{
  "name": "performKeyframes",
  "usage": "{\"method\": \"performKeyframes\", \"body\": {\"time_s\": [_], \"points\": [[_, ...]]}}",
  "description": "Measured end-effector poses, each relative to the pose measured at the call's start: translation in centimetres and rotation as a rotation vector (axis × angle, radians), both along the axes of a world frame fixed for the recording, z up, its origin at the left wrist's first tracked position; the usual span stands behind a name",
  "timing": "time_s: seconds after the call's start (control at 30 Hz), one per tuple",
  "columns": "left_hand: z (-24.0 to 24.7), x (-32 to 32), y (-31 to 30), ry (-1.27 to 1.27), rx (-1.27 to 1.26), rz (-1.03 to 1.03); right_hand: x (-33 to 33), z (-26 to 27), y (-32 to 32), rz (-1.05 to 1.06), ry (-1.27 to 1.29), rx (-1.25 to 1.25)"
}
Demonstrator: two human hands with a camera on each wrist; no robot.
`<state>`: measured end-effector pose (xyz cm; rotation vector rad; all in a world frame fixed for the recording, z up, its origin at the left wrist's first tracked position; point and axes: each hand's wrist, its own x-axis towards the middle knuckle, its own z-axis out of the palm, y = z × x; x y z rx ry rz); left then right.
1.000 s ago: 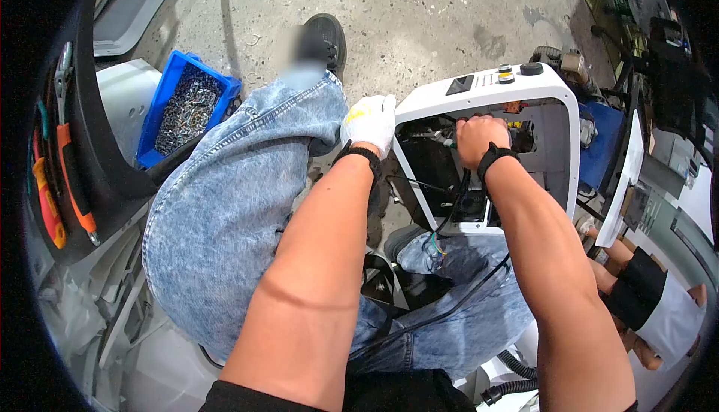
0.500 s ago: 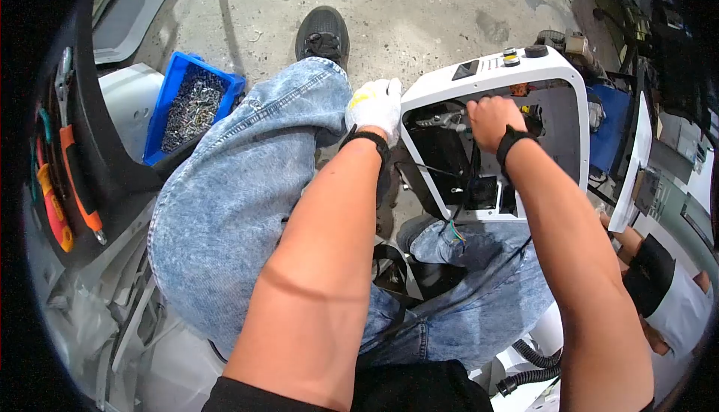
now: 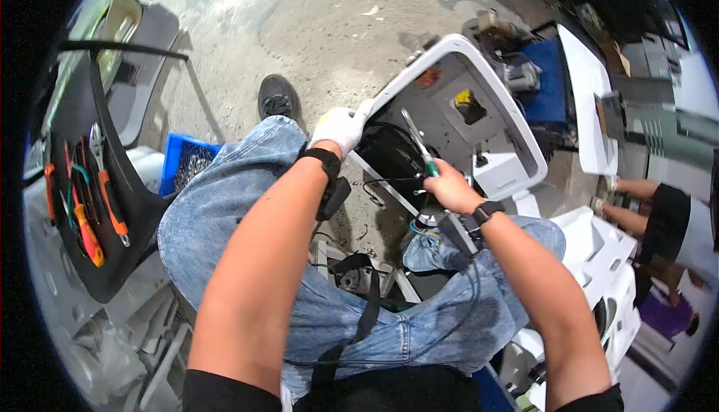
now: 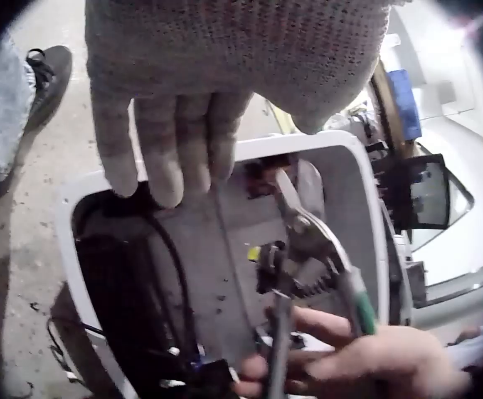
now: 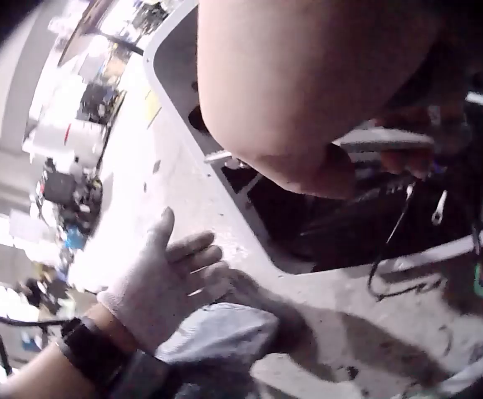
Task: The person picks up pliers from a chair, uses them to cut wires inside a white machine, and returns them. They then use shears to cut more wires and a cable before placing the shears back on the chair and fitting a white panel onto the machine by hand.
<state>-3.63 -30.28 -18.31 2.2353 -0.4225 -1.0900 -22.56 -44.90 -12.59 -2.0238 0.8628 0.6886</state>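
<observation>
Gripping the pliers [image 3: 420, 142] by their handles, the right hand [image 3: 451, 189] is bare, its fingers curled round them, presumably for a direct hold on the tool. The pliers sit over the mouth of the white housing [image 4: 377, 233], their head pointing away from the person; holding them well back seems meant to leave the head free of the hand. In the left wrist view the two handles look spread, one marked with green. The left hand [image 3: 341, 129] wears a pale knitted glove, likely as protection against hard edges; its fingers hang extended and slightly apart at the housing's rim and hold nothing, though whether they touch the rim I cannot tell. The housing stands on the floor [image 3: 337, 45] with its hollow side toward the person, probably so that both hands can reach in from the seated position. Inside, a black cable [image 4: 173, 258] runs down one side and a white block [image 3: 500, 174] sits in the lower right part. To the person's left, a screwdriver [image 3: 89, 236] and orange-handled pliers [image 3: 113, 206] lie on a dark panel [image 3: 138, 221], with a blue bin [image 3: 171, 161] near it, apparently kept within arm's reach.
</observation>
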Motion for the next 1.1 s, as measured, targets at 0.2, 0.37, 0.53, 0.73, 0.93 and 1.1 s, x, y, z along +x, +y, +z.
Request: {"method": "performKeyframes", "body": {"time_s": [0.2, 0.37, 0.53, 0.73, 0.93, 1.1], "points": [[8.7, -3.3, -2.3, 0.273, -0.058, -0.151, 1.9, 1.4, 6.2, -0.227, -0.364, -0.098], [11.6, -3.8, -1.3, 0.269, -0.198, 0.177, 2.3, 2.1, 8.1, -0.247, -0.734, 0.109], [14.2, -0.6, 0.3, 0.193, -0.268, 0.231, -0.7, -2.8, -0.1, -0.195, -0.373, -0.043], [15.0, -0.3, -0.5, 0.297, -0.450, 0.428, 0.9, -11.5, -3.2, -0.111, -0.032, -0.243], [14.3, 0.3, -0.9, 0.345, -0.531, 0.498, 2.0, -12.6, -2.0, 0.041, 0.105, -0.284], [13.7, 1.0, -0.8, 0.321, -0.547, 0.523, 0.6, -6.3, -1.9, 0.192, -0.094, -0.411]]}}
